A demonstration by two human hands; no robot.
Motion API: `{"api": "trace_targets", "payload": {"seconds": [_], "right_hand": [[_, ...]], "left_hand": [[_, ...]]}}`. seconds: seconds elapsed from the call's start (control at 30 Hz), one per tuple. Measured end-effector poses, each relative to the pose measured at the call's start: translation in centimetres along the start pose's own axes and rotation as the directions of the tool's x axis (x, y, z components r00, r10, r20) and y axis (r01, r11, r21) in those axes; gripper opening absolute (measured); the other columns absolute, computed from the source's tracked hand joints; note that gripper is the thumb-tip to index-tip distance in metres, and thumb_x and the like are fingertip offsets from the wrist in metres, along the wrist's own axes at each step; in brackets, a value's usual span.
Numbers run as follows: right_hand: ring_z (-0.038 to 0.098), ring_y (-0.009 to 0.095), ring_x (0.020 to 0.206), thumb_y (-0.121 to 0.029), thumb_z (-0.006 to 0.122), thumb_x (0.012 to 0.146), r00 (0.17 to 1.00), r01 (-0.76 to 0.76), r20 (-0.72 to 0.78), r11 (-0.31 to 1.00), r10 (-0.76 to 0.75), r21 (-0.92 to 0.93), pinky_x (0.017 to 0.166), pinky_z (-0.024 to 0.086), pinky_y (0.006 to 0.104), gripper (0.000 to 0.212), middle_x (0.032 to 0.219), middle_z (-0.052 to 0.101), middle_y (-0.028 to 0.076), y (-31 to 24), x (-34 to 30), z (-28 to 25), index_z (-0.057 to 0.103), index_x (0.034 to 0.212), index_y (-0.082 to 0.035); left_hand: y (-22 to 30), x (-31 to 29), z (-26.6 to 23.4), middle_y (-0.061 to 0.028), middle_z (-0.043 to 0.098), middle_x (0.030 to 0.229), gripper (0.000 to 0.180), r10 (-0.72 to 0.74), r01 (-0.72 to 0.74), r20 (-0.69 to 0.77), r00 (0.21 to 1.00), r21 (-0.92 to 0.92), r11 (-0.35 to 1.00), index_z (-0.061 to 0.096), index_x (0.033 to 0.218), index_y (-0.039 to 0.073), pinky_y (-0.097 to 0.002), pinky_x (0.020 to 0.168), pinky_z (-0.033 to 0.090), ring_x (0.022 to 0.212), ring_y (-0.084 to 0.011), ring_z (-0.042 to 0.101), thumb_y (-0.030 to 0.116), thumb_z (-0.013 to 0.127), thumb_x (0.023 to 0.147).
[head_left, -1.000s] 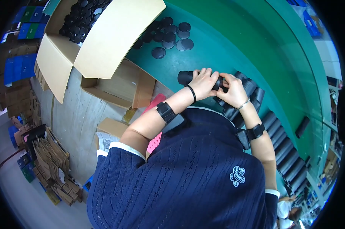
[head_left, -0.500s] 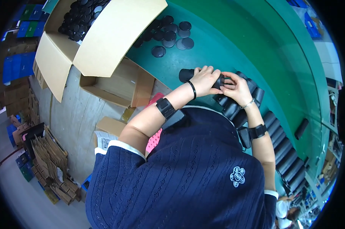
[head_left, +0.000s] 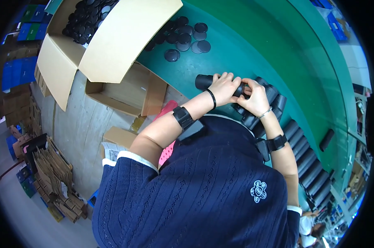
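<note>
Left grip (head_left: 224,89) holds cylinder (head_left: 203,82); right grip (head_left: 256,99) apparently touching.

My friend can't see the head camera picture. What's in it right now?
A person's left hand grips a black cylinder while the right hand holds its end, at a green worktable. Loose black discs lie there, near an open cardboard box of more discs.

Blue crates (head_left: 19,74) stand at ten o'clock, stacked cardboard (head_left: 51,163) at eight, a blue object (head_left: 335,27) at two, another person (head_left: 306,225) between four and five.
</note>
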State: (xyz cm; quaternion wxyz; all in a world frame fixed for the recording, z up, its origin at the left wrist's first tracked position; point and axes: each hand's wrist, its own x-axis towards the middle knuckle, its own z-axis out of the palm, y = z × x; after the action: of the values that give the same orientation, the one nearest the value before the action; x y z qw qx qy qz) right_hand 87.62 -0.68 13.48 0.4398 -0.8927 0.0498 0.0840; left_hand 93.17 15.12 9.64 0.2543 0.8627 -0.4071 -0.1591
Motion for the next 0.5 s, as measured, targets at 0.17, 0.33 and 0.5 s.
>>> {"api": "trace_targets", "payload": {"seconds": [0.17, 0.33, 0.5], "right_hand": [[0.066, 0.034, 0.086, -0.009, 0.066, 0.062, 0.999, 0.052, -0.009, 0.997, -0.052, -0.051, 0.078, 0.057, 0.0369, 0.051, 0.101, 0.062, 0.023, 0.1, 0.2, 0.1, 0.057, 0.110, 0.007], [0.066, 0.035, 0.082, -0.005, 0.062, 0.065, 0.998, 0.065, -0.005, 0.994, -0.065, -0.086, 0.073, 0.056, 0.0377, 0.044, 0.097, 0.062, 0.024, -1.1, 0.2, -0.4, 0.059, 0.107, 0.007], [0.066, 0.033, 0.082, 0.003, 0.053, 0.069, 0.992, 0.123, -0.018, 0.992, -0.124, -0.030, 0.074, 0.055, 0.0353, 0.036, 0.093, 0.063, 0.023, 2.2, 0.2, -0.9, 0.060, 0.104, 0.007]], "left_hand": [[0.0, 0.0, 0.4, -0.0123, 0.053, 0.102, 0.053, -0.017, 0.018, -0.037, 0.999, 0.031, 0.999, 0.049, 0.110, 0.007, -0.0465, 0.080, 0.038, 0.102, -0.0310, 0.051, 0.036, 0.072, 0.072], [0.0, 0.2, 0.3, -0.0126, 0.053, 0.101, 0.054, -0.030, 0.031, -0.035, 0.999, 0.039, 0.999, 0.050, 0.110, 0.007, -0.0470, 0.081, 0.038, 0.101, -0.0311, 0.051, 0.037, 0.073, 0.071], [0.3, -0.2, 0.2, -0.0129, 0.054, 0.098, 0.059, 0.061, -0.060, -0.034, 0.998, 0.036, 0.998, 0.051, 0.109, 0.008, -0.0442, 0.080, 0.036, 0.097, -0.0309, 0.052, 0.048, 0.071, 0.072]]}}
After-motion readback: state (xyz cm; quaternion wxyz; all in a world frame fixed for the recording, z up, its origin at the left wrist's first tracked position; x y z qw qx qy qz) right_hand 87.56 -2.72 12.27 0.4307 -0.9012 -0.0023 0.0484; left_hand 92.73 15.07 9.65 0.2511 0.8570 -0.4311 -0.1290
